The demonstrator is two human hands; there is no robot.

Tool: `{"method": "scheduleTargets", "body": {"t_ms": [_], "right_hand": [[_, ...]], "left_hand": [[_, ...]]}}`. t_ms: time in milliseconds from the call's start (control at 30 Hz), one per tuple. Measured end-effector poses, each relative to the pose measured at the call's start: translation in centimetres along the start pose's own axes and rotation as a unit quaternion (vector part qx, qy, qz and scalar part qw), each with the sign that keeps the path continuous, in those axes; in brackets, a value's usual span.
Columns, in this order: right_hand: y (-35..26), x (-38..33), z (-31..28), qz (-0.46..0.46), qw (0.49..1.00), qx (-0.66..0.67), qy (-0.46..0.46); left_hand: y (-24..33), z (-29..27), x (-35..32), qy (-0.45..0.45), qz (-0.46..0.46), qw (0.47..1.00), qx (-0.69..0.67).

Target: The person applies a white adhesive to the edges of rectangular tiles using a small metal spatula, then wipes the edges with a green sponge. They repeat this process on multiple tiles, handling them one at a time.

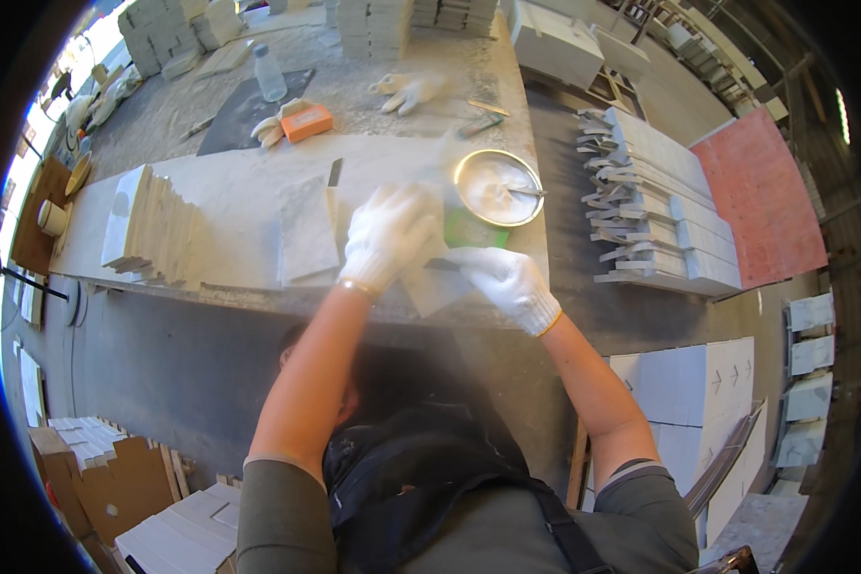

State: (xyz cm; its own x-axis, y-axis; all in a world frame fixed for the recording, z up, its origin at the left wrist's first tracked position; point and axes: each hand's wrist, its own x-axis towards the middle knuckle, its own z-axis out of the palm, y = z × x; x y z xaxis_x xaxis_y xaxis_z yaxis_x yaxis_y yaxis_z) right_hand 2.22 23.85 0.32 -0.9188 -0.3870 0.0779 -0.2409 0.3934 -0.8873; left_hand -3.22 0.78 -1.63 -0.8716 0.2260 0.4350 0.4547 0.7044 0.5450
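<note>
Both of my hands wear white knit gloves over the near edge of a dusty worktable (249,196). My left hand (385,239) is over a pale stone tile (429,293); its fingers are blurred, and I cannot tell whether it grips the tile. My right hand (507,285) has its fingers closed on a small dark flat tool (439,264) near the tile's upper face. Just beyond the right hand stands an open round can (493,187) of white paste, with a metal spatula (526,192) in it and a green side below the rim.
Left of my hands are a flat tile (308,230) and a row of upright tiles (148,220). Farther back lie an orange box (307,122), loose gloves (407,93) and a clear bottle (269,75). Tiles on a rack (665,206) stand right, boxes (684,383) below.
</note>
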Motion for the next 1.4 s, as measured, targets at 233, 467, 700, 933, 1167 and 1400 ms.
{"method": "scheduleTargets", "body": {"t_ms": [233,467,700,933,1167,1400], "right_hand": [[-0.2,-1.8,-0.8,-0.021,0.998,-0.054,-0.023],[0.0,0.4,0.2,0.01,1.0,0.023,0.003],[-0.9,-2.3,-0.9,-0.003,0.999,-0.029,-0.023],[-0.7,-0.3,-0.1,0.026,0.998,0.051,0.0],[-0.7,-2.4,-0.5,0.066,0.997,-0.036,-0.025],[-1.2,-2.5,0.0,0.052,0.999,0.011,-0.001]], "left_hand": [[-0.2,0.4,0.0,0.003,-0.006,1.0,0.001],[-0.5,0.8,0.0,0.073,0.043,0.996,-0.004],[-0.2,0.5,-0.1,0.001,-0.014,1.0,0.002],[-0.8,0.8,-0.1,0.001,-0.013,1.0,-0.008],[-0.5,1.0,-0.2,0.04,0.017,0.999,0.003],[-0.5,0.4,-0.1,0.005,-0.005,1.0,0.01]]}}
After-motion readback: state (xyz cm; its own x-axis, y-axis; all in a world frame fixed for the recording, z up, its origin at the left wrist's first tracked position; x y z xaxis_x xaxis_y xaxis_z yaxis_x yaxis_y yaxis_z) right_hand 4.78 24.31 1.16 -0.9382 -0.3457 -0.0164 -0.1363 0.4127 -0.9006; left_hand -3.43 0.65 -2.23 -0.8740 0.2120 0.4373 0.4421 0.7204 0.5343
